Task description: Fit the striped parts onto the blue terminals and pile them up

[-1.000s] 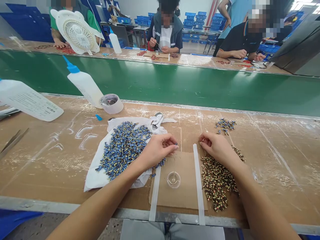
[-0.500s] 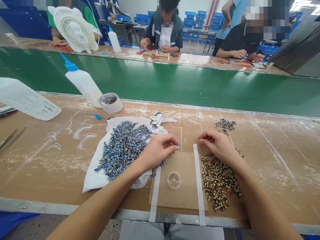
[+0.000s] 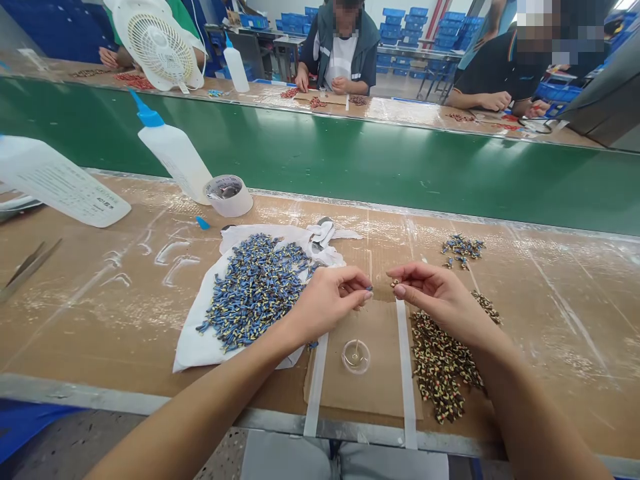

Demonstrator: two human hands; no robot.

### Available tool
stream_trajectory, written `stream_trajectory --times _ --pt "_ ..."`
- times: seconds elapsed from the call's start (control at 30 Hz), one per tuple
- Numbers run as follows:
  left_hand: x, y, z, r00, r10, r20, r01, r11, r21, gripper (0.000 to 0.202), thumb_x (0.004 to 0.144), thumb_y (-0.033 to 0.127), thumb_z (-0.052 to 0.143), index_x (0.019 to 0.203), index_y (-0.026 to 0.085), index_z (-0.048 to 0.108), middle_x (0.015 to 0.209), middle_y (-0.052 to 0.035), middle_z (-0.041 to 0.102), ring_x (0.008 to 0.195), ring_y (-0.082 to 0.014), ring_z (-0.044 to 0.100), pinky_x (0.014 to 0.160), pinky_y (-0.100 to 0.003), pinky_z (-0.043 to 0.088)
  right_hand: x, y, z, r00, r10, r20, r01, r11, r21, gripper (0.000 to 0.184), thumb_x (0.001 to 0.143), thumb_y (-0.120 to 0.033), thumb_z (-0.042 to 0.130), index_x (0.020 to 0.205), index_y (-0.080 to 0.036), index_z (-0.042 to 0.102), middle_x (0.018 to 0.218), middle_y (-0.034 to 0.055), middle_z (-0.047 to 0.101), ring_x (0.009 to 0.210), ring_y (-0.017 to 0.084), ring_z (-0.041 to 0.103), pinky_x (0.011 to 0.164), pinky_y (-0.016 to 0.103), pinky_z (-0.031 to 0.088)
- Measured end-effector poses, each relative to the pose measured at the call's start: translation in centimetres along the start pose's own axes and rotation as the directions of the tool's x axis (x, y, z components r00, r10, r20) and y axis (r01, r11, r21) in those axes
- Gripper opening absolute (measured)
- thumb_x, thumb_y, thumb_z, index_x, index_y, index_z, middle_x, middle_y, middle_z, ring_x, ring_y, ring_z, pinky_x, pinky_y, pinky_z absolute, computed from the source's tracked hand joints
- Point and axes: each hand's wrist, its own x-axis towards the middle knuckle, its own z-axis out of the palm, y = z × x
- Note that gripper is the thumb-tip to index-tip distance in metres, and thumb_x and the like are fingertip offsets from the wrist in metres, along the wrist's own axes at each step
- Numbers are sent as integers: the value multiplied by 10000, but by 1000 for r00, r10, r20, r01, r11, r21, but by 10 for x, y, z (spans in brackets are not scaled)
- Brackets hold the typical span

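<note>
Between thumb and fingers, my left hand [image 3: 334, 293] pinches a small blue piece [image 3: 369, 289]. My right hand [image 3: 434, 288] is closed on a small dark-and-cream piece [image 3: 395, 283], facing the left hand with a short gap between them. Left of my hands, a heap of small blue-and-yellow pieces [image 3: 255, 287] lies on a white cloth or bag [image 3: 197, 347]. Under my right wrist spreads a pile of dark-and-cream pieces [image 3: 440, 373]. A small clear dish [image 3: 356, 357] with a thin stick in it stands on a taped cardboard sheet [image 3: 370, 393]. Beyond my right hand is a small blue-and-dark cluster [image 3: 463, 247].
A white squeeze bottle [image 3: 173, 157] with a blue tip and a tape roll [image 3: 229, 195] stand at the back left. Another bottle [image 3: 65, 180] leans at far left, above tweezers [image 3: 30, 267]. Across a green strip [image 3: 320, 160], people work near a white fan [image 3: 157, 50].
My right hand has moved left, closer to my left hand, and a dark-and-cream piece now shows at its fingertips. The whole view has shifted slightly.
</note>
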Motion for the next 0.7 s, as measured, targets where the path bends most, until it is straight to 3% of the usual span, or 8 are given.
stream_trajectory --times 0.17,0.47,0.7 --pt "-1 1 1 1000 10 9 -11 999 30 120 831 204 588 900 148 668 754 -31 673 700 -130 621 641 -250 515 -1 -3 10 999 -50 -18 48 996 -70 188 894 -312 601 1030 -211 683 920 47 699 853 181 638 767 323 511" --pt "-1 1 1 1000 5 18 -4 998 -65 136 836 233 600 914 148 673 773 -38 678 720 -142 644 693 -280 548 2 -3 8 987 48 -152 -21 985 174 213 750 -354 765 867 -198 678 790 39 741 743 179 700 724 339 576" --pt "-3 5 1 998 44 -40 -44 999 -7 165 870 259 580 920 145 689 778 -45 694 682 -137 638 677 -268 526 4 -4 12 976 49 -213 -5 979 203 150 747 -281 759 793 -197 644 694 -3 681 649 133 638 641 278 529"
